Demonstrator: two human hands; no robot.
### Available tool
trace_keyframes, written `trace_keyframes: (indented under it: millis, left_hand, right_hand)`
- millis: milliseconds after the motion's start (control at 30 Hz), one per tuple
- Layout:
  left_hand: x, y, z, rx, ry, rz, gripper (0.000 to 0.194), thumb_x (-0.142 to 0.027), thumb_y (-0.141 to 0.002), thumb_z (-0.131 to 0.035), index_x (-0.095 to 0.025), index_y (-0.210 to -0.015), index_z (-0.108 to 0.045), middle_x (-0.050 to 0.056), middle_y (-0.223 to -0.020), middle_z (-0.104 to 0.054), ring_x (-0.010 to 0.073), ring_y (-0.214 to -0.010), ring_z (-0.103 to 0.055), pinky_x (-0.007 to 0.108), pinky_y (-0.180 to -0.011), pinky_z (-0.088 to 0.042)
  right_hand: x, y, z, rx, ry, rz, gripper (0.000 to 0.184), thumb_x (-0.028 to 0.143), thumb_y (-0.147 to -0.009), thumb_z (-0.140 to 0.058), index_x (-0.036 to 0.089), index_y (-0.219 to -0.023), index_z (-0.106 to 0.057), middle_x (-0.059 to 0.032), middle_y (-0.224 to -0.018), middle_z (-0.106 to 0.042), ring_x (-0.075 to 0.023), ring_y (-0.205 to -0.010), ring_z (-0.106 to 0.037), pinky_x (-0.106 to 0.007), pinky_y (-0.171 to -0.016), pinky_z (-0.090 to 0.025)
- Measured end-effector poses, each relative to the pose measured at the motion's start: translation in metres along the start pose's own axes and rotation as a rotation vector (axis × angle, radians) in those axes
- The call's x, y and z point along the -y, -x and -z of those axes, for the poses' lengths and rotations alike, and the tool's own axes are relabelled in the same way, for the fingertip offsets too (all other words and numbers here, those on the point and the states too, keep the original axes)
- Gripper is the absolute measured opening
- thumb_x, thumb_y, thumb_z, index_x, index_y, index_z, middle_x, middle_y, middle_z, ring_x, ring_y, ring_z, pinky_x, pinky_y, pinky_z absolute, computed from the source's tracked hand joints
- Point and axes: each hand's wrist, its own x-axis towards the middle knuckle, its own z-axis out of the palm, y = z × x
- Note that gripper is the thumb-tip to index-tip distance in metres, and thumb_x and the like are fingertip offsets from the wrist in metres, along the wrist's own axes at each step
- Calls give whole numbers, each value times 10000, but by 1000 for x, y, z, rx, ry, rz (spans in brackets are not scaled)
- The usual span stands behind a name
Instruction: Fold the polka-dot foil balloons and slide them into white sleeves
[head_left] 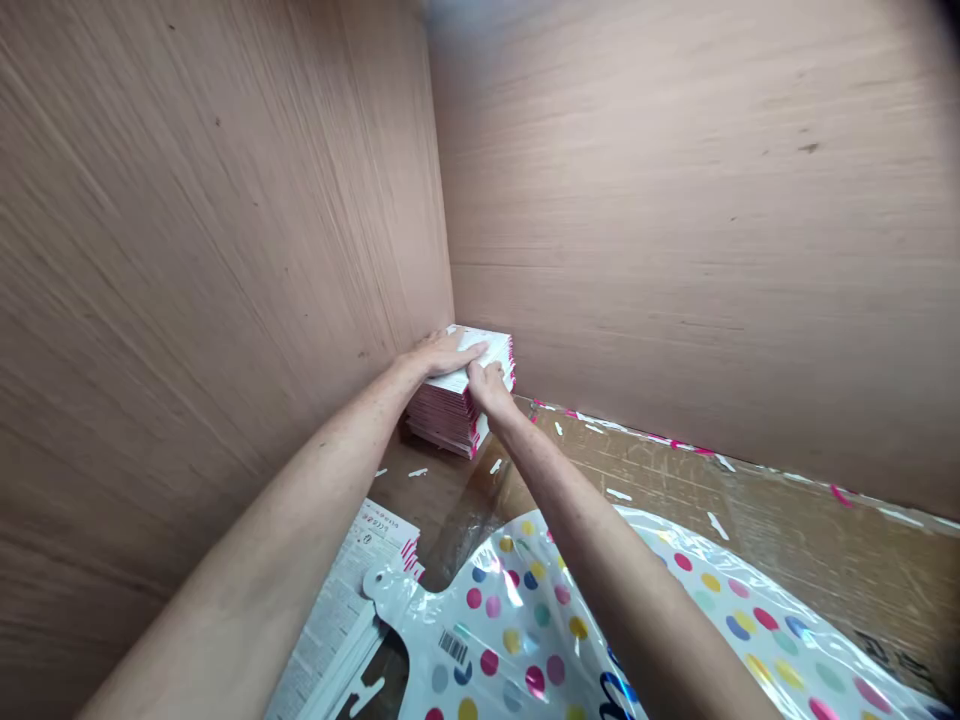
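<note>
A tall, neat stack of white printed sheets [439, 418] with pink edges stands in the corner where two wooden panels meet. Flat across its top lies my left hand [444, 354], fingers stretched toward the corner and thumb pointing right. My right hand [489, 384] is at the stack's front right edge, close to the left thumb, with its fingers curled in against the sheets. Its fingertips are partly hidden. Below my left forearm is another pile of printed sheets [337, 610], also with pink edges.
A shiny white foil balloon [491, 640] with coloured dots lies flat at the front. Brown cardboard [652, 460] covers the floor, with small white and pink scraps along the wall. Tall wooden panels rise on the left [225, 250] and at the back [675, 230].
</note>
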Motion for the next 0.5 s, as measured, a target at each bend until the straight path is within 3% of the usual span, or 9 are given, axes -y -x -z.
trace_keyframes:
  millis: [133,300,400,500]
  left_hand:
    - [12,-2,-41,82,57,19,804,-721,-917,-140,-249,-1566,-186,116,-1625,-210,317,-1473,-265,451,-1153,-270]
    - [12,4,-75,103,76,4,801,-744,-905,-163,-289,-1563,-184,92,-1631,-213,315,-1489,-219,456,-1167,-230]
    - [6,5,-78,126,40,22,781,-714,-923,-176,-270,-1566,-184,110,-1635,-193,325,-1492,-199,454,-1175,-212]
    - [-9,6,-58,205,17,74,797,-703,-926,-215,-233,-1569,-177,138,-1634,-179,353,-1496,-166,502,-1175,-197]
  right_hand:
    - [-11,5,-19,5,-90,-202,736,420,-938,-262,-19,-1521,-165,-297,-1453,-418,-375,-1334,-441,-513,-1022,-416]
    - [-17,13,-35,42,-134,-301,768,315,-909,-330,-29,-1534,-45,-267,-1569,-248,-356,-1476,-195,-550,-1152,-238]
    - [-14,23,-20,111,-140,-335,743,332,-938,-307,-97,-1505,-92,-282,-1583,-202,-321,-1493,-162,-471,-1178,-231]
    - [-12,56,18,174,-129,-258,741,468,-971,-291,-25,-1515,-187,-241,-1568,-287,-290,-1470,-253,-431,-1157,-296]
